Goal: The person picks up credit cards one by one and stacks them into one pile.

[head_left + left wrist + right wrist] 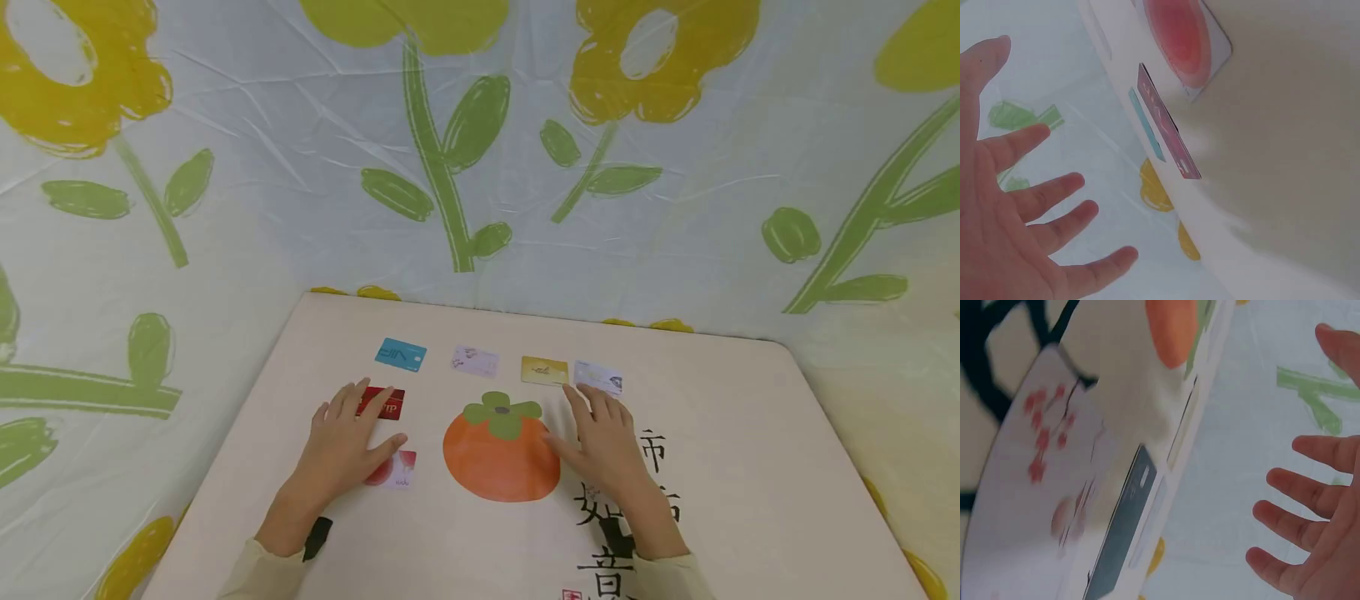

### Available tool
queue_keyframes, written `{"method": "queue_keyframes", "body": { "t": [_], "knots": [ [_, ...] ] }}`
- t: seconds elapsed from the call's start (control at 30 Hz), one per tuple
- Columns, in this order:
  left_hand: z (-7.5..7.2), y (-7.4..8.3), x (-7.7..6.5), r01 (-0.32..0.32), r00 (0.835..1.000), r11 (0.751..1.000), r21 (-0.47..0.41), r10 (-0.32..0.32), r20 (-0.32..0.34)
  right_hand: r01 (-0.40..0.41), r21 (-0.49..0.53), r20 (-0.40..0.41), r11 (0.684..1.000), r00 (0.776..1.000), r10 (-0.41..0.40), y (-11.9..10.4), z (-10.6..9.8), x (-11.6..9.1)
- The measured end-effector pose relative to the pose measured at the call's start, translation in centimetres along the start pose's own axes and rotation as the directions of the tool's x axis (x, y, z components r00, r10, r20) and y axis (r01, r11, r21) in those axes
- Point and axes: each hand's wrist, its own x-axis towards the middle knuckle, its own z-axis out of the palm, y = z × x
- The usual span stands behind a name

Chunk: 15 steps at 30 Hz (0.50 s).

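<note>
Six flat cards lie in clear sight from the head view on a pale table (750, 433), with two open-fingered hands over them. The left hand (341, 450), fingers spread and gripping nothing, partly covers a red card (392, 408) and a pink-and-white card (400, 477). The right hand (606, 442), also spread and holding nothing, reaches toward a gold card (545, 370) and a white card (600, 375); whether any fingertip touches cannot be told. Across the back lie a blue card (401, 355) and a lilac card (475, 361). The right wrist view adds a blossom card (1041, 444) and a dark card (1124, 519).

The cards look light, thin and fairly stiff, probably smooth enough to slide and unlikely to break. Lying flat, they offer little to pinch; a lifted corner or opposite edges would likely serve best. Gold and white sit close together, leaving scant finger room between them. The persimmon (498, 462) seems merely printed, no obstacle, near black characters (652, 450). Flowered cloth (525, 250) rises behind.
</note>
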Motion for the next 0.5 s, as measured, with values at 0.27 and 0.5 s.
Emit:
{"method": "queue_keyframes", "body": {
  "t": [0.27, 0.5],
  "knots": [
    [-0.4, -0.9, -0.7, 0.004, 1.000, 0.995, -0.102, -0.007, -0.026, 0.034, 0.103, -0.001, 0.994, 0.999, -0.034, -2.0, 1.0, 1.3],
    [-0.6, -1.9, -1.7, 0.046, 0.999, 0.985, -0.166, -0.045, 0.013, 0.033, 0.223, 0.034, 0.974, 0.999, -0.042, -4.3, 1.8, 2.5]
  ]
}}
